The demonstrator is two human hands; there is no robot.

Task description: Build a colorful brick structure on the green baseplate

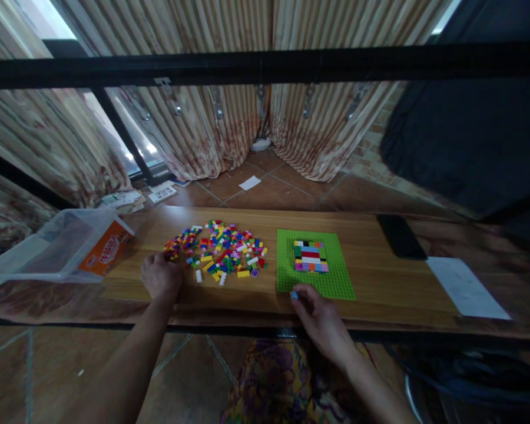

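A green baseplate (331,277) lies on the wooden table (380,288) and carries a small block of coloured bricks (310,257) built in rows. To its left spreads a loose pile of small coloured bricks (221,250). My left hand (160,277) rests on the table at the pile's left edge, fingers curled under; whether anything is in them is hidden. My right hand (320,318) sits at the baseplate's near edge and pinches a small light-blue brick (294,294) at its fingertips.
A clear plastic bin with an orange label (66,244) lies tilted at the table's left end. A dark phone (401,237) and a white sheet of paper (466,288) lie to the right. A black bar crosses overhead; curtains hang behind.
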